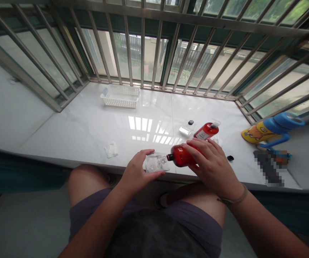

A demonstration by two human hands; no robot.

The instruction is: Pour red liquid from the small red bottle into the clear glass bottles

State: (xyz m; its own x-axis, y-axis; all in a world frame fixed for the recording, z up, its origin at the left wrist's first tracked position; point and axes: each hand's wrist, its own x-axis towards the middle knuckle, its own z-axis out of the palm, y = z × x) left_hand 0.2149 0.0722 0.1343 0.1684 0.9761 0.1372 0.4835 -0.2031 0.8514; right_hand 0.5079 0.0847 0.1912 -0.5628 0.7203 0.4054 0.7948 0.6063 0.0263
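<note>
My right hand [208, 163] grips a red bottle [181, 156] from above, tilted on its side, its dark uncapped neck pointing left. That neck is at the mouth of a small clear bottle [154, 163] near the counter's front edge. Around the clear bottle my left hand [140, 168] is curved, thumb and forefinger on either side of it. I cannot tell whether liquid is flowing between the two. Behind my right hand lies a second red bottle [204, 132] with a pale label and a clear cap.
On the white counter [89, 125] are a white basket [120, 102], a crumpled tissue [111, 149], another clear bottle [185, 130], a black cap [230, 158] and a yellow-and-blue drinking bottle [267, 130]. A blurred-out dark object [268, 168] lies at right. Metal bars [142, 53] front the window.
</note>
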